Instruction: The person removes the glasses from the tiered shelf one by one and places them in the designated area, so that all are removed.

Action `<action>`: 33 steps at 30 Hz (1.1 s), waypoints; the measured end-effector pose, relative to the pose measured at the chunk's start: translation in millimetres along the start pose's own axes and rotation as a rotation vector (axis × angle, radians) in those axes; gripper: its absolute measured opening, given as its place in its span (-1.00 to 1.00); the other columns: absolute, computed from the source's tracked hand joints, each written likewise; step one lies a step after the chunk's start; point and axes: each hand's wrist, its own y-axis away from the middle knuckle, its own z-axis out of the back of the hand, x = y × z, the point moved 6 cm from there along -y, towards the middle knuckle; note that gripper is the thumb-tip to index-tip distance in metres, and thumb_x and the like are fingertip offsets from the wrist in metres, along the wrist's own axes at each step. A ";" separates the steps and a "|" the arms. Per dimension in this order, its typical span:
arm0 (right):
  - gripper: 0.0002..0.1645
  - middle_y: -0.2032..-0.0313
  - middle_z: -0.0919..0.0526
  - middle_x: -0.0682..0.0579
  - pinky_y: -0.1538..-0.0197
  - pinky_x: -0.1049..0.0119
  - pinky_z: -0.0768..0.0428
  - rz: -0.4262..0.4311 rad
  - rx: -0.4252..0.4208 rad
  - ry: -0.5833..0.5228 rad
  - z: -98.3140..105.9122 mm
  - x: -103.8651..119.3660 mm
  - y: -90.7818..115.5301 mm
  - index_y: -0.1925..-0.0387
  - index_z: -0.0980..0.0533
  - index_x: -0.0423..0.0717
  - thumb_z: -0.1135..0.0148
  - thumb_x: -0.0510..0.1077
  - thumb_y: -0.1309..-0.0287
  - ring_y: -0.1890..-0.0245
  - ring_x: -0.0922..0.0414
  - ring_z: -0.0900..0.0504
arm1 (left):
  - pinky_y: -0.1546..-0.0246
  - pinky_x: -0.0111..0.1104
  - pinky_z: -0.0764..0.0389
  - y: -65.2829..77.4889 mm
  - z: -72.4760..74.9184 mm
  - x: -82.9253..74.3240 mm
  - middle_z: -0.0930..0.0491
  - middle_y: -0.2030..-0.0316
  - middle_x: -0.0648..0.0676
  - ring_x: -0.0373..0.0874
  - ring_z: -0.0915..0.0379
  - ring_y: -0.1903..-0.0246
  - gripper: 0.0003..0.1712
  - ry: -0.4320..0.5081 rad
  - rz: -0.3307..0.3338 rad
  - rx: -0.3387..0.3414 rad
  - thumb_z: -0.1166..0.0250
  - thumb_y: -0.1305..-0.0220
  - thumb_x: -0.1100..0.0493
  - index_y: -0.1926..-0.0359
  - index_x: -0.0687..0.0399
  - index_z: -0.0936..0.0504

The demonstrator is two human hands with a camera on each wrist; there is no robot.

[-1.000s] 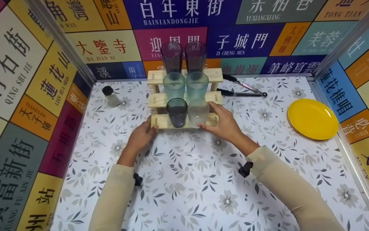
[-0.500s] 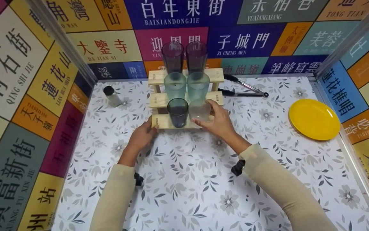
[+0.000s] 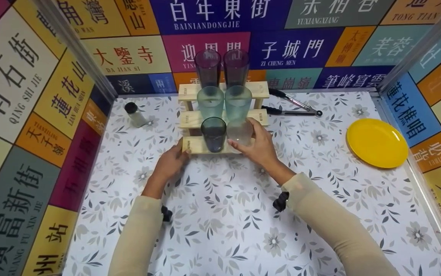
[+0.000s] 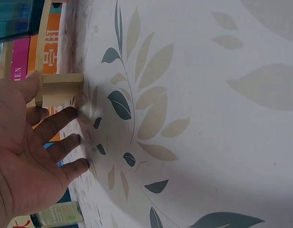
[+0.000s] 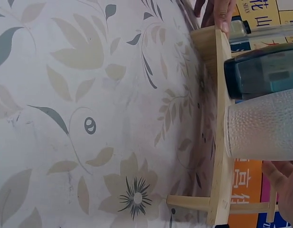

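A three-step wooden rack (image 3: 197, 147) stands on the table, with two cups on each step. My left hand (image 3: 169, 165) holds the left end of its lowest step, thumb on the board's edge; the other fingers spread beside it in the left wrist view. On the lowest step, a dark grey glass (image 3: 214, 135) stands left of a clear frosted glass (image 3: 239, 134). My right hand (image 3: 260, 147) grips the frosted glass from the right, thumb across its front. The pebbled side of the frosted glass shows in the right wrist view, its base at the board.
Two pale green cups (image 3: 238, 101) fill the middle step and two tall purple cups (image 3: 236, 67) the top one. Tongs (image 3: 293, 107) lie behind right. A black-capped jar (image 3: 135, 115) sits left, a yellow plate (image 3: 377, 142) right. Printed walls enclose the table.
My right hand and forearm have swung slightly left, and its thumb has slid further across the frosted glass's front. The left hand keeps its hold on the rack; the cups stay put.
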 end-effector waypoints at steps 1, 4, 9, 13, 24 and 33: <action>0.14 -0.19 -0.73 -0.24 -0.14 -0.02 -0.82 0.001 0.000 0.003 -0.3 0.1 -0.1 -0.49 -0.48 -0.18 -0.76 0.28 -0.03 -0.09 -0.18 -0.81 | -0.67 0.21 -0.25 0.2 0.1 0.0 -0.28 -0.68 0.29 0.32 -0.16 -0.69 -0.14 0.003 0.002 0.001 -0.03 -0.74 -0.32 -0.81 -0.13 -0.05; 0.15 -0.20 -0.73 -0.26 -0.16 -0.04 -0.82 0.007 -0.004 0.008 0.3 1.2 0.4 -0.49 -0.48 -0.22 -0.77 0.27 -0.03 -0.12 -0.19 -0.80 | -0.67 0.22 -0.25 0.3 0.0 0.0 -0.27 -0.69 0.29 0.33 -0.17 -0.69 -0.14 0.006 -0.002 0.003 -0.02 -0.74 -0.32 -0.82 -0.12 -0.05; 0.11 -0.20 -0.74 -0.25 -0.17 -0.07 -0.81 0.025 -0.012 -0.007 4.6 2.0 2.0 -0.47 -0.50 -0.25 -0.79 0.20 -0.03 -0.13 -0.20 -0.79 | -0.66 0.22 -0.26 -0.8 -0.4 -1.4 -0.27 -0.68 0.32 0.37 -0.19 -0.67 -0.12 0.008 -0.025 0.008 -0.02 -0.74 -0.33 -0.82 -0.11 -0.04; 0.09 -0.23 -0.73 -0.21 -0.19 -0.05 -0.80 0.033 -0.002 -0.027 7.7 0.4 4.1 -0.47 -0.50 -0.22 -0.79 0.18 -0.05 -0.16 -0.17 -0.77 | -0.62 0.24 -0.32 -1.5 -0.4 -1.6 -0.31 -0.67 0.31 0.37 -0.28 -0.63 -0.11 0.022 -0.028 0.017 -0.02 -0.73 -0.35 -0.82 -0.14 -0.02; 0.06 -0.19 -0.77 -0.15 -0.15 -0.02 -0.83 0.079 -0.009 -0.034 30.7 -7.8 6.3 -0.45 -0.53 -0.22 -0.80 0.15 -0.05 -0.18 -0.10 -0.78 | -0.49 0.23 -0.47 -0.8 1.5 -2.0 -0.43 -0.60 0.30 0.35 -0.67 -0.15 -0.12 0.018 -0.024 0.014 -0.03 -0.73 -0.35 -0.82 -0.19 -0.04; 0.05 -0.20 -0.77 -0.18 -0.20 -0.07 -0.81 0.054 -0.046 -0.017 61.9 -26.6 7.5 -0.46 -0.53 -0.22 -0.82 0.07 -0.02 -0.18 -0.13 -0.77 | -0.63 0.24 -0.31 -2.0 0.3 -0.6 -0.36 -0.63 0.35 0.39 -0.26 -0.63 -0.13 -0.019 -0.045 0.002 0.01 -0.74 -0.34 -0.82 -0.14 -0.03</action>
